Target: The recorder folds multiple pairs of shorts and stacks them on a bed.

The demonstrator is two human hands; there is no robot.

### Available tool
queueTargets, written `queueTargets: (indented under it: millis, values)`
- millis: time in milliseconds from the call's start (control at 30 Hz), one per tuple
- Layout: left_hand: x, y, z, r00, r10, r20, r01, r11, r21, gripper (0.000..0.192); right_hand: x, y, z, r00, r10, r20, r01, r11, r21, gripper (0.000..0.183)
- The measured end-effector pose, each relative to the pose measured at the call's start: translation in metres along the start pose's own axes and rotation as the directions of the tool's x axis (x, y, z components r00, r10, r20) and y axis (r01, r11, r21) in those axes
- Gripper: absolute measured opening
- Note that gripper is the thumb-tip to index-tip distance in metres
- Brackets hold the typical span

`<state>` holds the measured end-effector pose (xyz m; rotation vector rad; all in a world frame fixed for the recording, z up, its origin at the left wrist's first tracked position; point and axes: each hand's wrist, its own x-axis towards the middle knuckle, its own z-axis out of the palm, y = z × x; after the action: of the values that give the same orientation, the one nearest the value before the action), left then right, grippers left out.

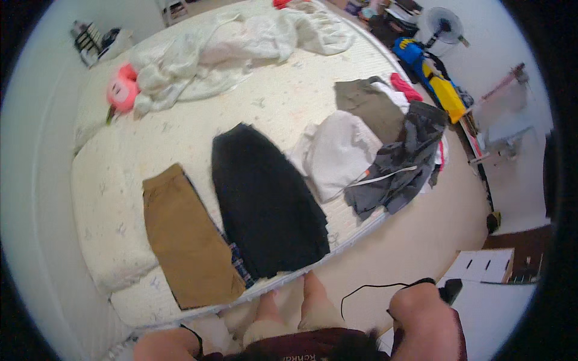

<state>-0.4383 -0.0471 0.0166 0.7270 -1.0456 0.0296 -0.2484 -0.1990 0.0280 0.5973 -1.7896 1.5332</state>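
Observation:
My left hand or forearm [167, 344] shows at the bottom edge, a black band beside it, below folded brown trousers [189, 243]. My right hand or bent wrist [417, 300] is raised at the lower right, next to a black object [450, 291] and a thin black cable [370, 285]; its fingers cannot be made out. Black folded garments [266, 203] lie to the right of the brown trousers, with plaid cloth [239, 261] showing between them. Further right is a loose pile: a light grey garment [338, 149], dark grey trousers [402, 167] and an olive garment [370, 106].
The clothes lie on a bed with a pale patterned cover [122, 203]. A rumpled white blanket [235, 49] and a pink plush toy [123, 90] are at its far side. A fan [442, 27] and a blue and yellow bag [429, 76] stand beyond; a white cabinet [483, 266] is at right.

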Motion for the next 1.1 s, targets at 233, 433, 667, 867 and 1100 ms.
queueTargets:
  millis: [233, 433, 667, 867, 1100]
  values:
    - [-0.049, -0.097, -0.067, 0.918, -0.315, 0.243, 0.376, 0.886, -0.271, 0.023, -0.059, 0.07, -0.018, 0.954, 0.271, 0.125, -0.298, 0.893, 0.336, 0.042]
    - [-0.131, -0.18, -0.112, 0.414, -0.792, -0.448, 0.741, 0.579, -0.34, 0.027, -0.312, 0.023, -0.088, -0.068, 0.463, -0.884, -0.957, 0.22, 0.189, 0.043]
    - [-0.141, -0.221, -0.146, -0.218, -0.501, -0.837, 0.686, 0.532, -0.497, 0.035, -0.475, -0.023, -0.121, -0.565, -0.459, -0.685, -0.62, -0.312, 0.72, 0.051]
    - [-0.065, -0.181, -0.212, -0.105, -0.23, -0.968, 0.834, 0.509, -0.212, 0.03, -0.465, -0.037, -0.136, -0.73, -0.044, -0.683, -0.609, -0.411, 0.678, 0.055]
    - [-0.002, -0.163, -0.243, -0.371, 0.032, -0.928, 0.615, 0.757, -0.22, 0.039, -0.262, 0.015, -0.112, 0.063, 0.098, -0.993, -0.997, 0.043, -0.059, 0.028]
